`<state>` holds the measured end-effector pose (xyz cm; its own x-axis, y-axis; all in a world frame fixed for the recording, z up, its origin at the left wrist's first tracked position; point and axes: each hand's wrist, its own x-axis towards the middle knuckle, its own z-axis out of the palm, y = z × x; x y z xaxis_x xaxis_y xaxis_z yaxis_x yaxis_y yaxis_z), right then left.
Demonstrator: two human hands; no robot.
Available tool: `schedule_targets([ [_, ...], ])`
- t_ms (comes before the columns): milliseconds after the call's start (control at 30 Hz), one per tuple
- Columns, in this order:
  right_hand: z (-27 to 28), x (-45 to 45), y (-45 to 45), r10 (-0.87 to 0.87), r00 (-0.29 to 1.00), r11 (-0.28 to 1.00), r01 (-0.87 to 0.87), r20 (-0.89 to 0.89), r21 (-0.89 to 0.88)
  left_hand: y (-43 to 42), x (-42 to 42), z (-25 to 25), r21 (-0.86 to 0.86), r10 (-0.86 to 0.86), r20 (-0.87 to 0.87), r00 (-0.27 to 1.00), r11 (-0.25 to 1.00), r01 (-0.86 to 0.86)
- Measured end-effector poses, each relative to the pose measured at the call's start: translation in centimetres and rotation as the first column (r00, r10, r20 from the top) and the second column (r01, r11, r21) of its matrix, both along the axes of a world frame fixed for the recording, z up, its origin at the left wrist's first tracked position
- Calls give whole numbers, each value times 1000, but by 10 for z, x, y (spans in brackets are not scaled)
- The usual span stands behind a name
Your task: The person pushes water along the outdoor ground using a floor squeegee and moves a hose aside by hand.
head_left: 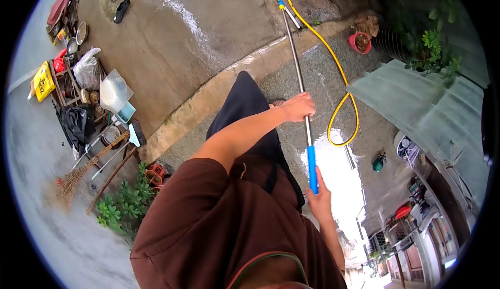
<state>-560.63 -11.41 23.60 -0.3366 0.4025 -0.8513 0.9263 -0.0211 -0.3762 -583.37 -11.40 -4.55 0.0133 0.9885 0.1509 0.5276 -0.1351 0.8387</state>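
Note:
A long pole tool [292, 49] slants across the view, with a metal shaft, a blue grip and a thin straight crosspiece that rests on the wet floor at the top. My left hand [300, 107] is wrapped round the metal shaft at mid-length. Lower down, my right hand [319, 198] holds the end of the blue grip, its fingers partly hidden behind it. A yellow hose [333, 54] runs beside the tool and loops on the ground to its right.
A low concrete ledge [208, 87] crosses the floor. Brooms [86, 177], bags and a rack [65, 83] stand at the left, near a black shoe [122, 11]. At the right are a red pot [359, 42] and a corrugated sheet [411, 93].

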Motion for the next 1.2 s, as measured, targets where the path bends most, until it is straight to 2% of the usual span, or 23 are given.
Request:
schedule_targets([
  [67,-3,-3,-15,20,995,999,-24,-101,-30,-25,-11,1,-84,-73,9,997,994,73],
  [100,-5,-2,-20,30,989,998,-37,-142,-46,-36,-17,5,-42,-63,15,998,997,64],
  [167,-10,-3,-23,-50,968,993,22,-245,-119,-57,-26,8,-96,-71,-37,997,993,67],
  [233,-27,1,-26,-11,955,999,0,-296,-39,-79,-34,-4,-117,-23,-50,998,993,17],
  [333,-18,-26,-10,-186,981,958,166,-64,-234,-89,-40,-10,-131,59,-96,994,989,-71],
  [433,8,-39,3,-334,936,915,294,-110,-276,-85,-41,10,-150,117,-97,988,980,-130],
  [500,29,-38,2,-323,943,929,299,-83,-220,-72,-32,22,-138,121,-99,988,981,-134],
  [600,47,-37,-10,-319,945,942,308,-69,-137,-49,-21,33,-23,124,-17,992,992,-124],
  [700,48,-52,-24,-253,968,957,250,2,-149,-42,-23,28,58,130,96,987,989,-136],
  [800,47,-61,-34,-209,978,955,209,26,-208,-61,-31,21,42,92,81,992,994,-96],
  [900,53,-72,-31,-142,989,950,145,32,-277,-98,-42,32,-58,120,81,989,992,-115],
  [967,43,-75,-31,-80,997,953,75,-5,-295,-122,-50,28,-110,133,23,991,986,-129],
  [1100,28,-97,-23,-125,992,930,114,-10,-349,-152,-68,24,-154,271,-102,957,946,-284],
  [1133,33,-107,-16,-53,998,946,39,-34,-322,-156,-70,26,-149,327,-117,938,928,-342],
  [1200,50,-130,0,198,979,942,-204,-50,-266,-167,-72,41,-131,438,-121,891,882,-452],
])
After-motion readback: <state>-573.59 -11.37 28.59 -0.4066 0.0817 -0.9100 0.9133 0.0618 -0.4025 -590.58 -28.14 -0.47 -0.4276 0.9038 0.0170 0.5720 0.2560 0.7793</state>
